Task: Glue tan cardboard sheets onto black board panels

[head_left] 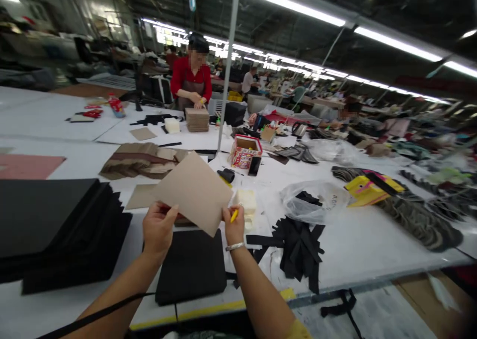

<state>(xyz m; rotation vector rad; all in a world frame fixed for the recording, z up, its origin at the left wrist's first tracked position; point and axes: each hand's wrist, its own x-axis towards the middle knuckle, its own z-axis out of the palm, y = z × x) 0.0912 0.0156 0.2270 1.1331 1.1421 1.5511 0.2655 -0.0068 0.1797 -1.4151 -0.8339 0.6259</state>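
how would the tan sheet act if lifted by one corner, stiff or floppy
The tan sheet is probably fairly stiff: it spans flat between the left hand and right hand without visible sag. It looks thin, so it's likely light for its size.

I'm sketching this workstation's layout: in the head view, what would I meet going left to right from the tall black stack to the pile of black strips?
Tall stack of black sheets, left hand, beige sheet, right hand, pile of black strips.
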